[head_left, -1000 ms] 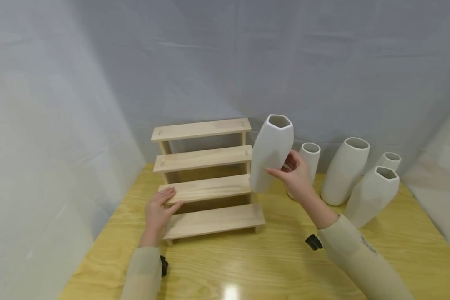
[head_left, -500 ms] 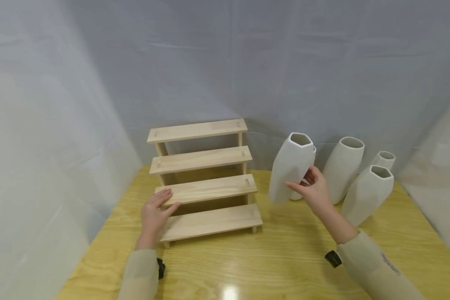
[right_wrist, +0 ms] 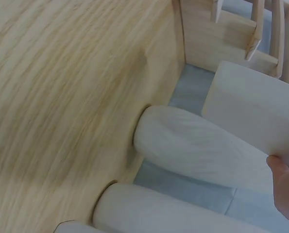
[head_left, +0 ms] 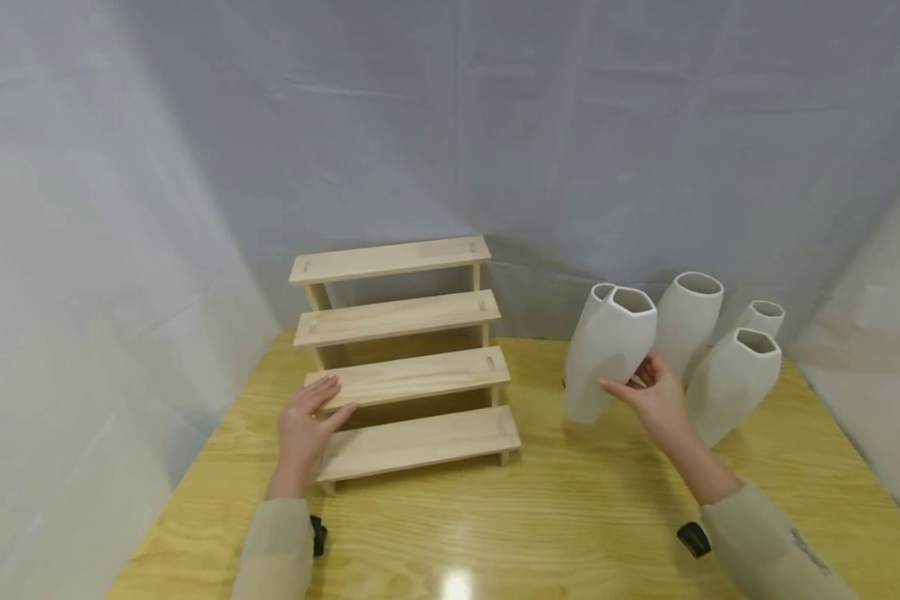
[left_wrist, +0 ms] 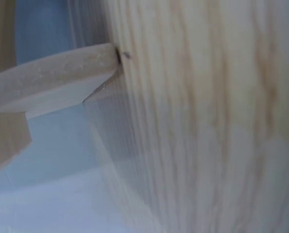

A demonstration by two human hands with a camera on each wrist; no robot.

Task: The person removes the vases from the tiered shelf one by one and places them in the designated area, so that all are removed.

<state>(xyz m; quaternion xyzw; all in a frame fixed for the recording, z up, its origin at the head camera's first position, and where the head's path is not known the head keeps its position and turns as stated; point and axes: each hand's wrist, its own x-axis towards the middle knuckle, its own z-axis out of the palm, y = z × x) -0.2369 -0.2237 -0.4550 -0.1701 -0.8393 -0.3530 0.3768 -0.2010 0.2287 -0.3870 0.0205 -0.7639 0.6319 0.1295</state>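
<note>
My right hand (head_left: 660,402) grips a white faceted vase (head_left: 607,358) with an angular mouth, thumb on its near side. In the right wrist view this vase (right_wrist: 253,104) hangs clear of the table, its base in sight, and the thumb (right_wrist: 280,177) touches its side. Behind it a white vase with a round mouth (head_left: 581,329) stands on the table, mostly covered in the head view. On the left, my left hand (head_left: 303,429) rests on the left end of a four-step wooden stand (head_left: 416,375), fingers on the second step from the bottom. The left wrist view shows only pale wood (left_wrist: 193,116) close up.
To the right stand a tall round-mouthed vase (head_left: 686,321), a small vase (head_left: 763,317) and a faceted vase (head_left: 735,387), close together. The wooden table (head_left: 540,517) ends at a grey cloth backdrop (head_left: 390,125).
My right hand has carried the faceted vase rightward and lower, from beside the stand to in front of the round-mouthed vase. The left hand stays on the stand; the view shifts slightly.
</note>
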